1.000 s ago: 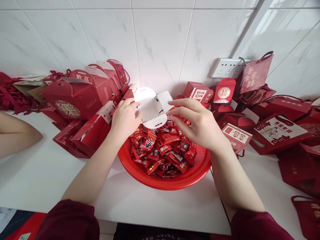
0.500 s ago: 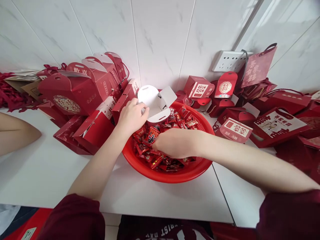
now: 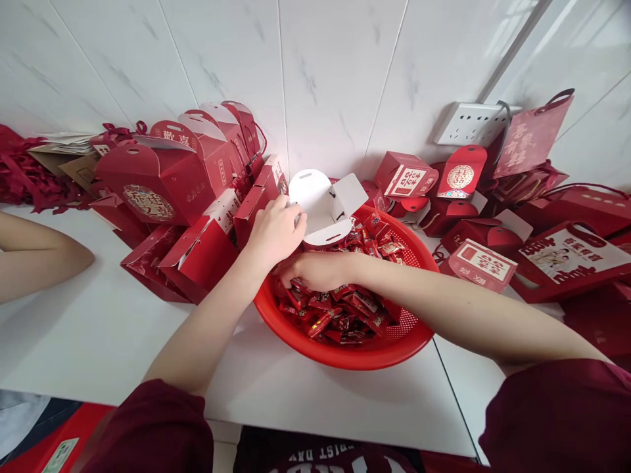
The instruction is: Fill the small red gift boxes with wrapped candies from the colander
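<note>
A red plastic basket (image 3: 345,358) full of wrapped candies (image 3: 345,309) sits on the white table before me. At its back left stands an open candy box (image 3: 315,203), white inside, its flaps spread. My left hand (image 3: 279,226) grips this box by its left side, the thumb near the opening. Down in the basket, just in front of the box, my right hand (image 3: 315,270) is curled among the candies at the left. Its fingertips are partly hidden, and I cannot make out what lies within them.
Folded red gift boxes (image 3: 162,177) crowd the table on the left, and more red boxes (image 3: 478,263) are piled on the right. A power strip (image 3: 473,123) is on the tiled wall (image 3: 340,79). Another person's arm (image 3: 44,256) rests at the left edge.
My right hand has moved left through the candies, closer to my left hand. The left hand keeps its place on the box. My view has shifted slightly.
</note>
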A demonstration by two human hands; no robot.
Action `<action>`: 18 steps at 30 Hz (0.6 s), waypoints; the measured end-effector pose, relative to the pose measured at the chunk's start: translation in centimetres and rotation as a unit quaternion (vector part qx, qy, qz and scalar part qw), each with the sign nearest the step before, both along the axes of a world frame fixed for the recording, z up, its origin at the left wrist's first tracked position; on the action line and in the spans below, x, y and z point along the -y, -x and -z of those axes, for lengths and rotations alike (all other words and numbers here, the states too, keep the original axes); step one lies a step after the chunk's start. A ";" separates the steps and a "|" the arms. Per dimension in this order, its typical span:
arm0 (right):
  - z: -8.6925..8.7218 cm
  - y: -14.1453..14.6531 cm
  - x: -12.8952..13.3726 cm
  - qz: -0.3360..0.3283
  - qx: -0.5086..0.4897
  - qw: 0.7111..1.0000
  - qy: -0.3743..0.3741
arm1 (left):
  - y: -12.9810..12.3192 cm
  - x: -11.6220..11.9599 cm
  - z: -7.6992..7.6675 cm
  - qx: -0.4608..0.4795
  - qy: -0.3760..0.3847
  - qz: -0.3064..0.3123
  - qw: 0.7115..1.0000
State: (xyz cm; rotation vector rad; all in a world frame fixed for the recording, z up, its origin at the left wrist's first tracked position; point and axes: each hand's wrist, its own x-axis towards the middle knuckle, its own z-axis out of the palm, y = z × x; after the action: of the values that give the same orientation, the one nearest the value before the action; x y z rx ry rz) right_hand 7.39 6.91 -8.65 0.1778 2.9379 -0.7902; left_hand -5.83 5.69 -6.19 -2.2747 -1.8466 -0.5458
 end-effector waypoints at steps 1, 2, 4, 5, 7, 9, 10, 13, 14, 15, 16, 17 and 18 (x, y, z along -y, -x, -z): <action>0.1 -0.2 -0.5 -0.005 0.006 1.000 0.017 | 0.0 0.0 0.0 0.001 0.003 -0.001 1.000; 0.1 -0.4 -0.8 -0.008 0.015 0.999 0.031 | 0.0 0.1 0.0 0.002 0.006 -0.003 1.000; 0.0 -0.7 -1.4 -0.011 0.032 0.998 0.054 | -0.1 0.1 -0.1 0.004 0.014 -0.004 1.000; 0.0 -0.8 -1.5 -0.010 0.038 0.997 0.063 | -0.1 0.1 -0.1 0.004 0.016 -0.004 1.000; 0.0 -1.0 -1.6 -0.004 0.044 0.996 0.074 | -0.1 0.2 -0.1 0.001 0.018 -0.003 1.000; -0.1 -1.1 -1.4 0.008 0.040 0.996 0.080 | -0.1 0.2 -0.1 -0.001 0.019 -0.003 1.000; -0.2 -1.1 -1.3 0.017 0.034 0.996 0.080 | -0.2 0.2 -0.2 -0.002 0.021 -0.003 1.000; -0.6 -1.2 -0.7 0.059 0.010 0.994 0.094 | -0.2 0.3 -0.3 -0.002 0.028 -0.005 1.000; -0.7 -1.2 -0.5 0.073 0.010 0.992 0.107 | -0.2 0.3 -0.3 -0.003 0.028 -0.006 1.000; -0.8 -1.2 -0.3 0.082 0.016 0.990 0.116 | -0.3 0.3 -0.3 -0.003 0.027 -0.006 1.000; -0.9 -1.2 -0.1 0.085 0.028 0.989 0.116 | -0.2 0.3 -0.3 -0.004 0.025 -0.004 1.000; -0.9 -1.2 0.1 0.080 0.043 0.990 0.103 | -0.2 0.4 -0.3 -0.004 0.022 -0.003 1.000; -0.9 -1.1 0.3 0.070 0.056 0.993 0.076 | -0.2 0.4 -0.2 -0.004 0.019 -0.001 1.000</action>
State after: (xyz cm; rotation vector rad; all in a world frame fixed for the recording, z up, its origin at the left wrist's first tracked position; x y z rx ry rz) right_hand 8.49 6.57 -7.71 0.4060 2.7698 -0.9848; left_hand -5.61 5.34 -5.99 -2.2953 -1.8710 -0.5049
